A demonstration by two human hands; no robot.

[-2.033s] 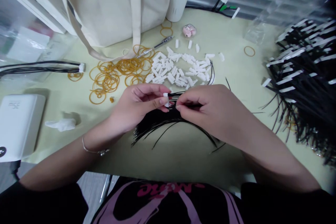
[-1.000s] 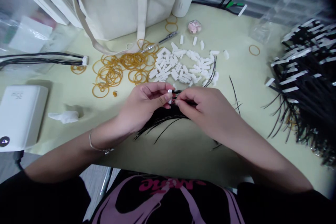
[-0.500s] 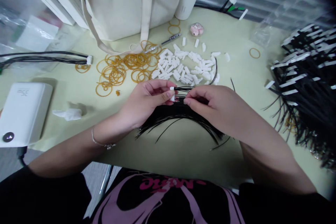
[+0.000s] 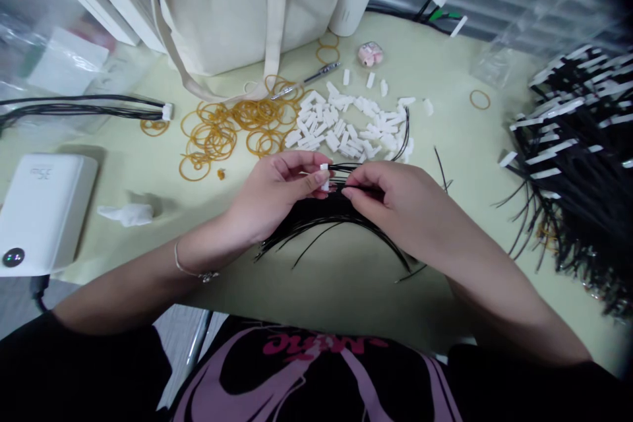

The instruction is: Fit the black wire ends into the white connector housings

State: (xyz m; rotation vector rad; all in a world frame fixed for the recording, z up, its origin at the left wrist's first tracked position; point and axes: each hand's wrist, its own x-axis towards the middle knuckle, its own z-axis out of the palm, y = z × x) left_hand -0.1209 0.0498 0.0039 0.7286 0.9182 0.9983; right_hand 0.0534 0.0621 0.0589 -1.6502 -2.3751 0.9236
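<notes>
Since half a second ago, my right hand (image 4: 395, 201) has slid a little back toward the plug, and the rest of the table looks the same. My left hand (image 4: 277, 194) pinches a small white plug (image 4: 325, 175) between thumb and first finger. My right hand pinches a thin black wire (image 4: 363, 189) at its tip, just to the right of the plug.

I think I am in the middle of pushing a wire into the plug. Some wires already stick out of it. The next move calls for a steady aim, so the wire tip meets a hole in the plug and goes straight in.

The plug's open end points right, toward my right hand. The wire's long line runs left to right, the same way as the plug. Below the plug lies a bunch of loose wires (image 4: 336, 221), bent like a bow. Behind the plug is a pile of white plugs (image 4: 346, 125). Left of that pile are rubber bands (image 4: 232, 128). Far right of the plug is a big heap of finished wires (image 4: 578, 158).
</notes>
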